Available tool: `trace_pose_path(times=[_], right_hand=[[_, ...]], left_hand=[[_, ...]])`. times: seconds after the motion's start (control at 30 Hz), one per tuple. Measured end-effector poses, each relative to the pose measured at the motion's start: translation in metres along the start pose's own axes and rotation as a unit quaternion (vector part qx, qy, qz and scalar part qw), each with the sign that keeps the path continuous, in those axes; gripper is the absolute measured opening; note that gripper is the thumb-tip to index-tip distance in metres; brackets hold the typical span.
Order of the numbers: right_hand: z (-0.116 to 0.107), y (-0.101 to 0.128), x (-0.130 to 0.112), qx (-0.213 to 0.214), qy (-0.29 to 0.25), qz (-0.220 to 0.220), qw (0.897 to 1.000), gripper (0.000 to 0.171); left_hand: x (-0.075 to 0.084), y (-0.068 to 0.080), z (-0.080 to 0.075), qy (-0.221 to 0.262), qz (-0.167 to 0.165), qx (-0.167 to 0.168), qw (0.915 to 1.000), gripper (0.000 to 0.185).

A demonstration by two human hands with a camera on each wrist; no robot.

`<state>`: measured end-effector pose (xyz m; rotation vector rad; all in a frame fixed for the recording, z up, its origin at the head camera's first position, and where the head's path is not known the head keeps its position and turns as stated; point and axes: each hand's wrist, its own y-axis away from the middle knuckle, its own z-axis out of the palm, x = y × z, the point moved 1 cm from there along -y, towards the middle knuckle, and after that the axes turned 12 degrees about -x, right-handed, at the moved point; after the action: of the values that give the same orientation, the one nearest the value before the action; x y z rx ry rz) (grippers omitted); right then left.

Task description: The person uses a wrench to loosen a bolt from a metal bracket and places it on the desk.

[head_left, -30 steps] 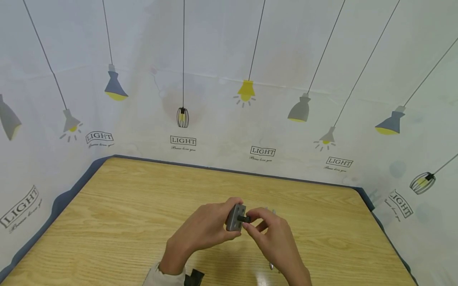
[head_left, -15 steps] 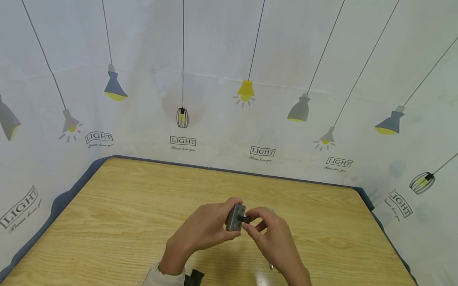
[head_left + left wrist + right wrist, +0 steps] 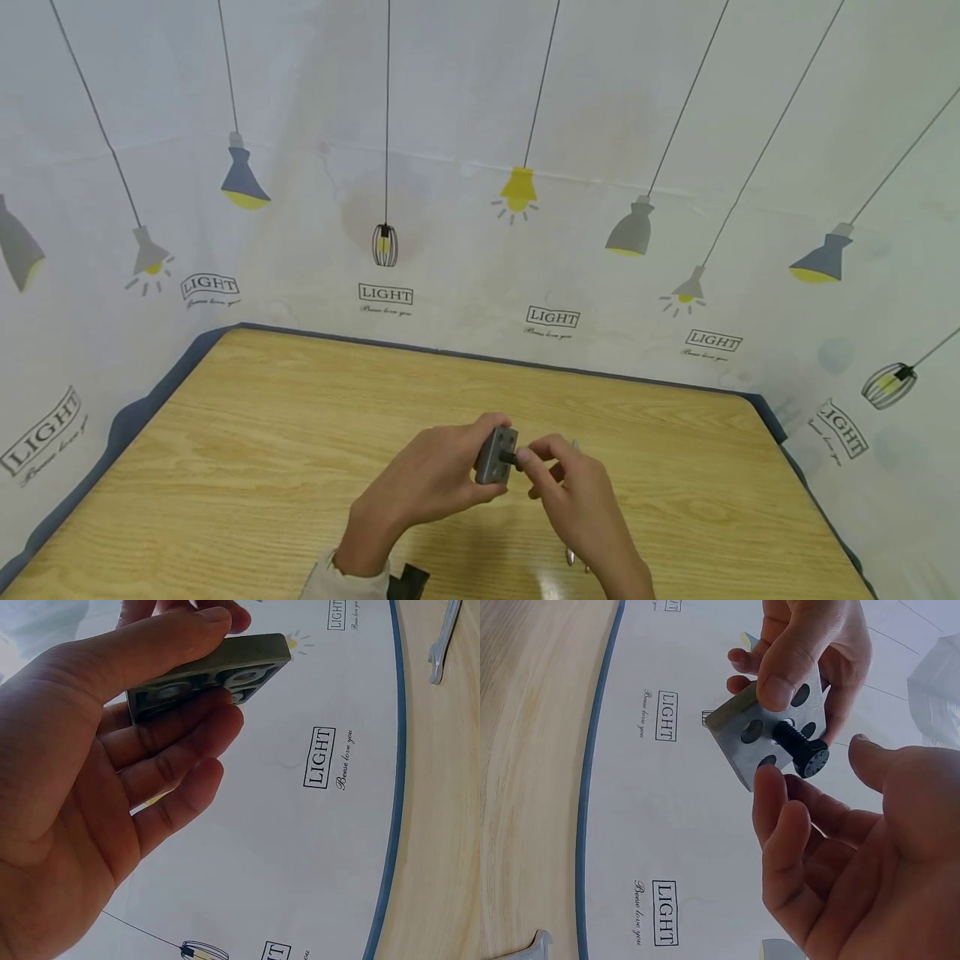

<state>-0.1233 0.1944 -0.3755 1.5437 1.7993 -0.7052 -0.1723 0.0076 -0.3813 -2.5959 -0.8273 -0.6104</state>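
Block [image 3: 496,455] gripped by left hand [image 3: 427,487] above table [image 3: 247,450], bolt [image 3: 801,747] stuck in its centre hole, right hand [image 3: 577,508] with curled fingers [image 3: 774,796] at bolt head, grip uncertain, wrench [image 3: 442,639] on table

A light wooden worktop [image 3: 300,433] with a dark blue edge fills the lower part of the head view, its grain running side to side. Behind and around it hangs a white backdrop sheet [image 3: 465,125] printed with grey, blue and yellow hanging lamps on thin black cords and boxed "LIGHT" labels. A silver metal wrench [image 3: 444,637] lies flat on the worktop near its edge, and a small black object [image 3: 408,581] shows at the bottom of the head view, too cut off to identify.
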Motion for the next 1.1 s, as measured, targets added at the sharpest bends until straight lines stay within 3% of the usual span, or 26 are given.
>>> trace_pose_path(times=[0.37,1.1], right_hand=[[-0.0004,-0.0009,-0.0005,-0.013,0.006,0.024,1.000,0.037],[0.0012,-0.0007,-0.0014,-0.007,0.002,0.013,1.000,0.033]], left_hand=[[0.0010,-0.0002,-0.0004,0.007,-0.005,-0.006,0.9999,0.058],[0.0026,0.0001,-0.0010,0.009,-0.008,-0.008,0.9999,0.060]])
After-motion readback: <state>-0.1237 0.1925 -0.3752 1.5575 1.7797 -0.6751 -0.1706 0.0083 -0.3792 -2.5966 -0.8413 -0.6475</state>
